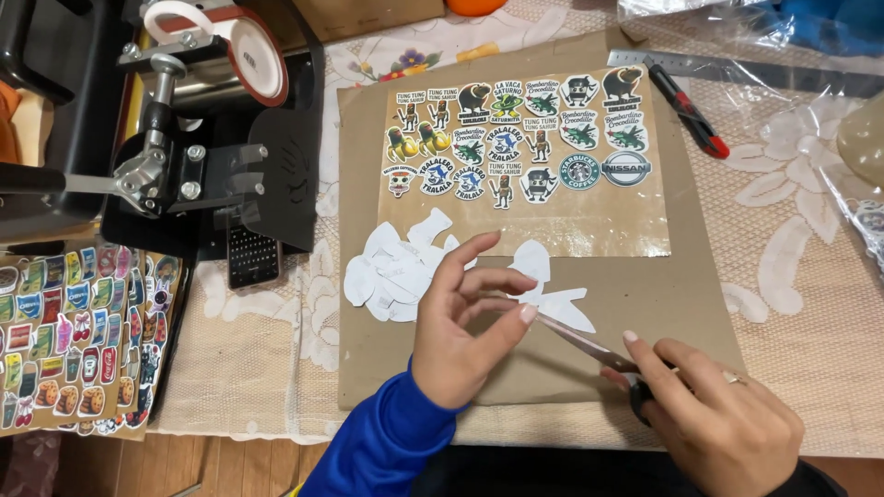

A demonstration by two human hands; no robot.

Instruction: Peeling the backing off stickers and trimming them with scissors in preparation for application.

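Two hands: left hand (460, 322) pinching a white paper scrap (545, 296), right hand (714, 419) gripping metal scissors (589, 348).

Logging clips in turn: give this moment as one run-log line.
left hand: pinching white scrap | right hand: holding scissors | cardboard mat: sticker sheet, paper scraps pile
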